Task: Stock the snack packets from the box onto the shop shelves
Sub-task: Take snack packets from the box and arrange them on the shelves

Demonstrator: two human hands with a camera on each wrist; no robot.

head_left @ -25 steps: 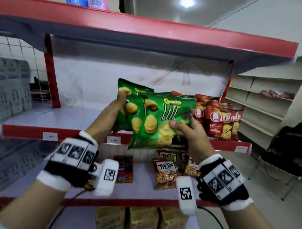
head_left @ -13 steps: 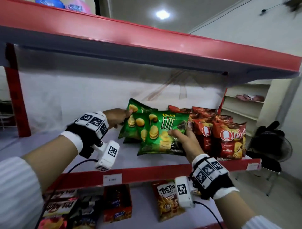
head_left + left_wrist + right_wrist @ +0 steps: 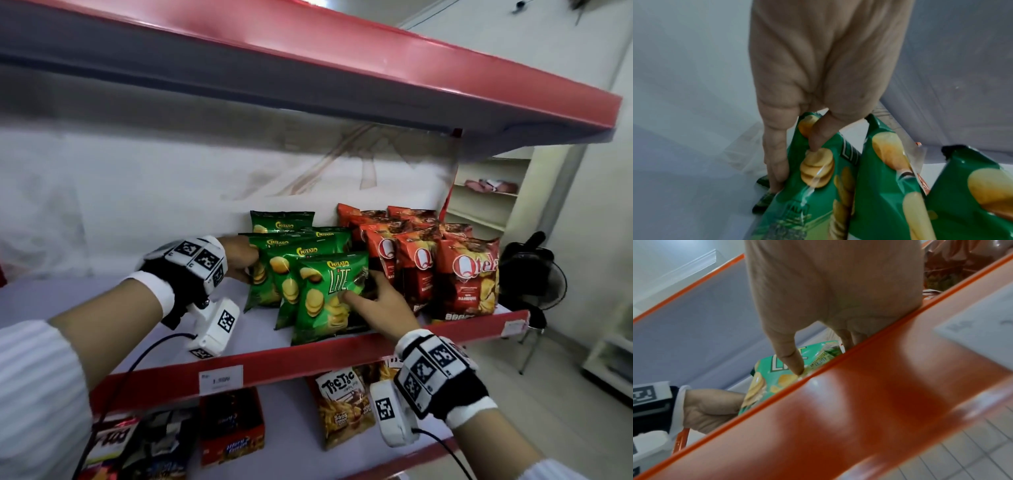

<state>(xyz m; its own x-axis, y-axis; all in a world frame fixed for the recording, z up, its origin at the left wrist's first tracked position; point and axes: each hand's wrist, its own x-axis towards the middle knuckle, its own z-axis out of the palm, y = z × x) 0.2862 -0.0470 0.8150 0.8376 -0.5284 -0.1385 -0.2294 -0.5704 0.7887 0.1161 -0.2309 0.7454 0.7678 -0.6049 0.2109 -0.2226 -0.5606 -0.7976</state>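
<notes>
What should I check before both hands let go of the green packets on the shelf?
1. Front green packet standing on the shelf: ok.
2. Right hand off it: not ok, thumb on its face.
3. Left hand off the back green packet: not ok, still pinching it.
4. Green row clear of the red packets: cannot tell.
5. Front packet behind the shelf's edge: ok.
</notes>
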